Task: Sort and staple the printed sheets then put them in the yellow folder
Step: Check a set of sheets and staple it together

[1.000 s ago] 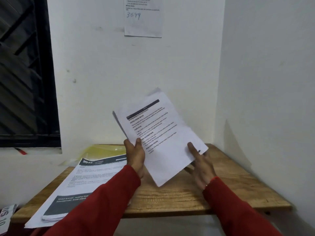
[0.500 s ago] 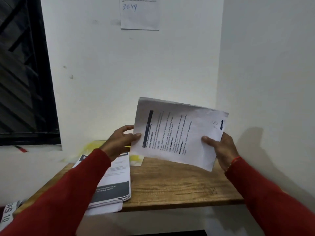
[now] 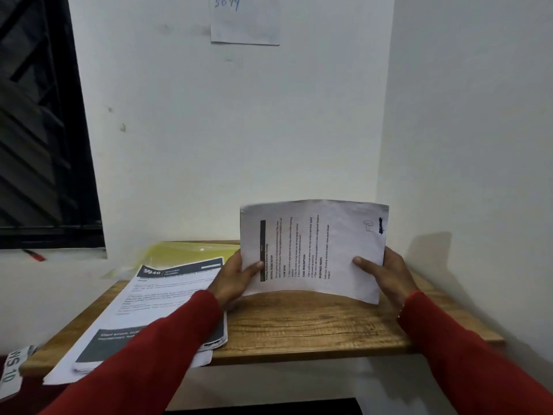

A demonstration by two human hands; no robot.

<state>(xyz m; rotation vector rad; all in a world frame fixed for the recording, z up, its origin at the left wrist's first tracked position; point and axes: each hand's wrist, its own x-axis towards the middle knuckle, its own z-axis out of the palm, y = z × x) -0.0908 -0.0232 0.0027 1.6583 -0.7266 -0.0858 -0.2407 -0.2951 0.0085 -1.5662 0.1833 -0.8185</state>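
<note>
While gripped at both short ends, printed sheets [image 3: 314, 250] held upright and turned sideways over the wooden table [image 3: 314, 327], text lines running bottom to top, lower long edge bowed upward a little and close above the wood; cannot tell whether touching it. Left hand [image 3: 236, 280] at the left end of the sheets, thumb [image 3: 254, 266] pressed flat on the printed face near the black header bar, other fingers curled behind the paper and hidden. Right hand [image 3: 389, 277] at the right end, thumb [image 3: 363, 262] lying on the front of the page, remaining fingers wrapped behind and out of sight. Just above the right thumb, near the top corner, handwritten mark and a dark scribble. Both sleeves red; thin red band [image 3: 414, 294] at the right wrist. Left of the left fingers, stack of printed pages [image 3: 155, 307] lying flat on the table, dark bands at its top and bottom, near corner hanging over the table edge, partly under the left sleeve. Behind that stack, beyond the left knuckles and against the wall, yellow folder [image 3: 191, 253] lying flat, translucent, partly covered by the stack. Far above the fingers, paper note [image 3: 245, 22] stuck to the white wall with blue handwritten digits. Well to the left of the left hand, dark window [image 3: 45, 130], and on its ledge a small red object [image 3: 36, 256], too small to identify.
</note>
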